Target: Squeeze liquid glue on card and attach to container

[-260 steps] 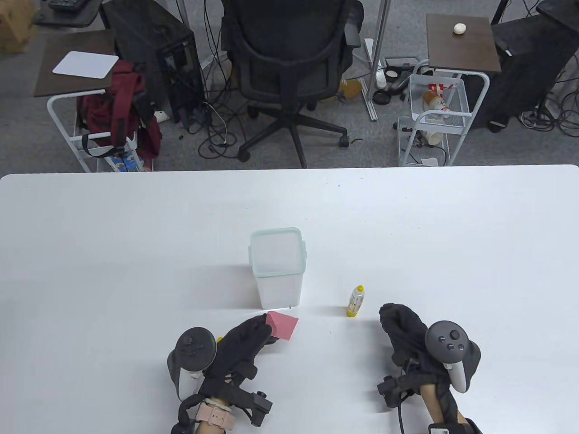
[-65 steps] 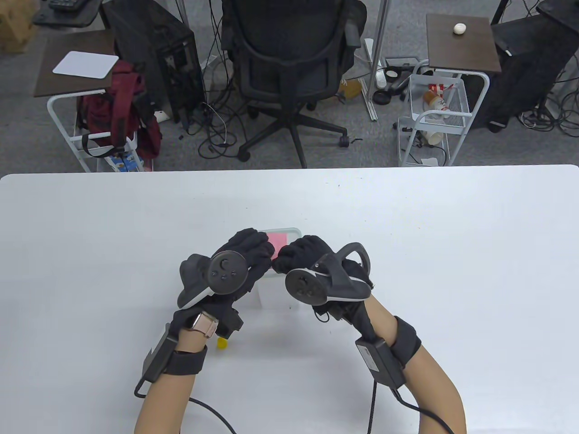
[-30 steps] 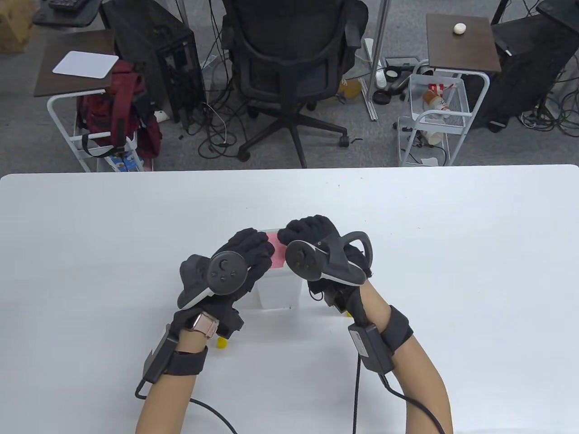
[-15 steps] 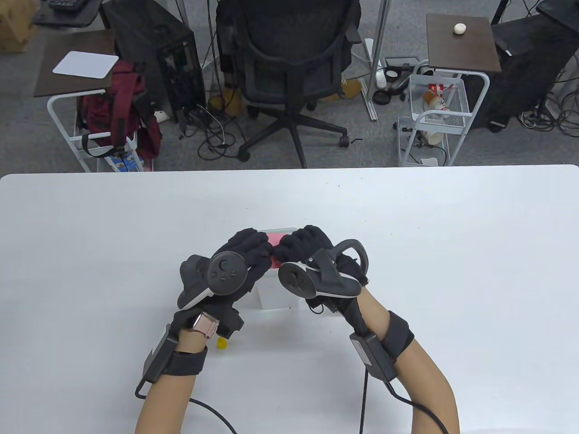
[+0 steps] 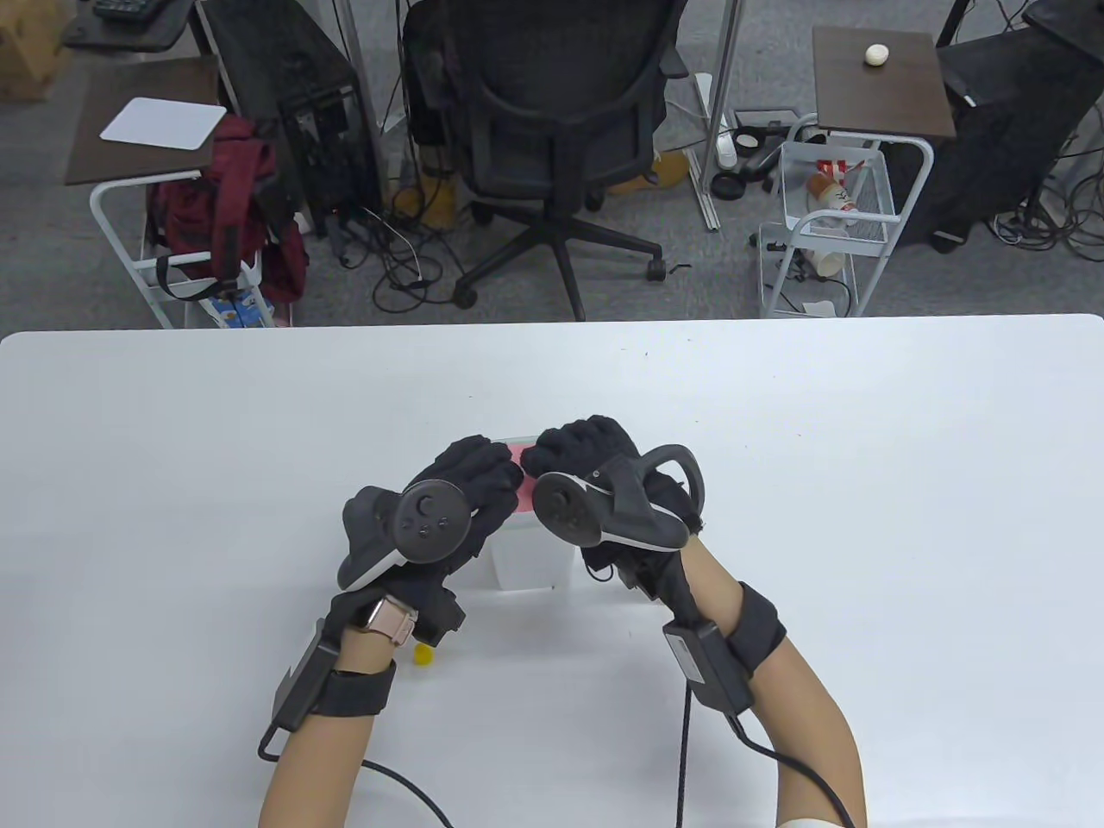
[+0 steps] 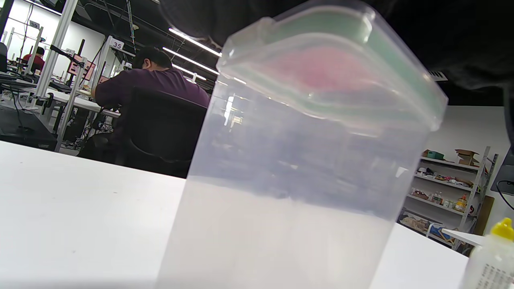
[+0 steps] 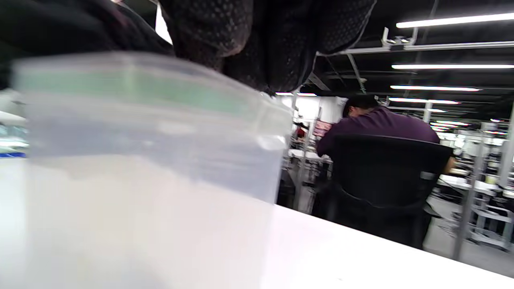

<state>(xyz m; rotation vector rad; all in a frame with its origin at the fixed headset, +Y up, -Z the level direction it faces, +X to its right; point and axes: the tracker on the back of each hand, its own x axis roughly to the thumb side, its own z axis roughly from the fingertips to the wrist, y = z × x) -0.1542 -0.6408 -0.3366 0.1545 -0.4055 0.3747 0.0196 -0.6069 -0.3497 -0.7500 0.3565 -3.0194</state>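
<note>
A clear plastic container [image 5: 535,561] with a green-rimmed lid stands upright at the table's middle. A pink card [image 5: 523,490] lies flat on its lid and shows pink through the lid in the left wrist view [image 6: 321,68]. My left hand [image 5: 479,483] rests on the card's left part and the lid. My right hand [image 5: 578,453] presses on the card's right part from above; its fingers [image 7: 257,44] sit on the lid rim. The glue bottle [image 6: 492,257] stands at the container's right, hidden under my right hand in the table view.
A small yellow cap [image 5: 423,655] lies on the table [image 5: 862,483] near my left wrist. Behind the table stand an office chair [image 5: 552,112], a wire cart [image 5: 828,224] and side tables.
Both hands brought the pink card up onto the container lid. In the last second my right hand shifted back and forth over the card. The left hand stayed still.
</note>
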